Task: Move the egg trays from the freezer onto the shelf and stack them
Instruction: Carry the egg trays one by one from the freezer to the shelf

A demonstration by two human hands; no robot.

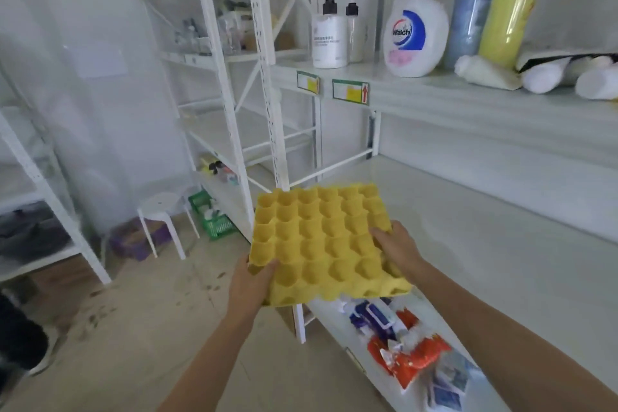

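Now both hands, left (249,281) and right (398,249), grip the yellow egg tray (322,241), seemingly above the shelf (485,227).

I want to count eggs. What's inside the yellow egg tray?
No eggs: every cup showing in the egg tray is empty. The hands, left and right, cover a few cups at its edges.

Both hands, left hand (249,281) and right hand (398,249), hold a yellow egg tray (321,244) over the white shelf (485,227).

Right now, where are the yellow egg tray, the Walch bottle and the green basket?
yellow egg tray (321,237): head view, centre cups.
Walch bottle (416,40): head view, white body beside the label.
green basket (214,221): head view, mesh side.
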